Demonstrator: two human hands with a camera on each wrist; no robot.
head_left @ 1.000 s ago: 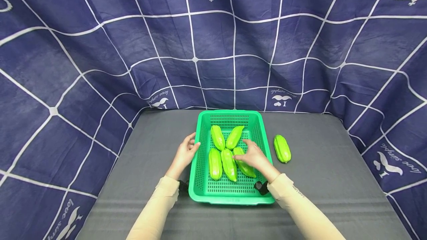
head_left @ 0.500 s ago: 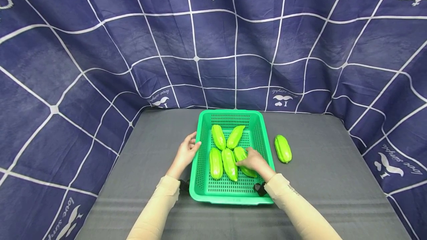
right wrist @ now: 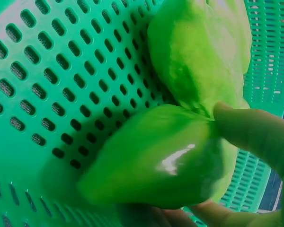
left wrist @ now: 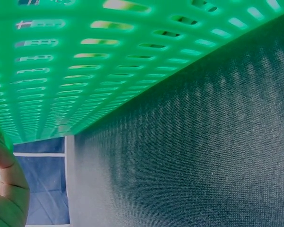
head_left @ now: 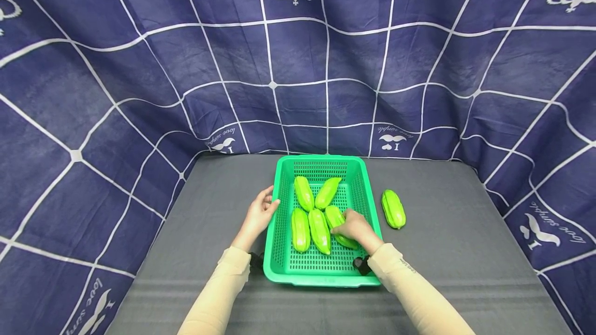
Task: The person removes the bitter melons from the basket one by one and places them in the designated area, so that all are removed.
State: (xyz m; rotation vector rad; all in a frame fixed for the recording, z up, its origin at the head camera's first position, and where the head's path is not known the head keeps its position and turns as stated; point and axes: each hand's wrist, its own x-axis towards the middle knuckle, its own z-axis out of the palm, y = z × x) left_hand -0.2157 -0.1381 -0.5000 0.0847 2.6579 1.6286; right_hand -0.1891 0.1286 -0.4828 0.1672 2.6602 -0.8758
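Note:
In the head view, a green plastic basket (head_left: pixel 321 279) with perforated walls holds several glossy green ridged gourds. My right hand (head_left: pixel 357 229) is inside it and grips the gourd (head_left: pixel 334 216) at the right of the front row. In the right wrist view, my thumb lies on one side of this gourd (right wrist: pixel 151 161) and fingers show beneath it. My left hand (head_left: pixel 258 212) is at the basket's left side, thumb at the rim, fingers curled by the outer wall. The left wrist view shows only part of that hand (left wrist: pixel 7 189) beside the perforated wall (left wrist: pixel 61 85).
Another green gourd (head_left: pixel 393 209) lies on the grey cloth-covered table (head_left: pixel 447 231), right of the basket. A dark blue curtain (head_left: pixel 298 102) with white lines hangs behind the table and along both sides.
My right hand has lowered onto the right front gourd, its thumb and fingers closing round it. The left hand stays at the basket's left side. The head view shifts slightly.

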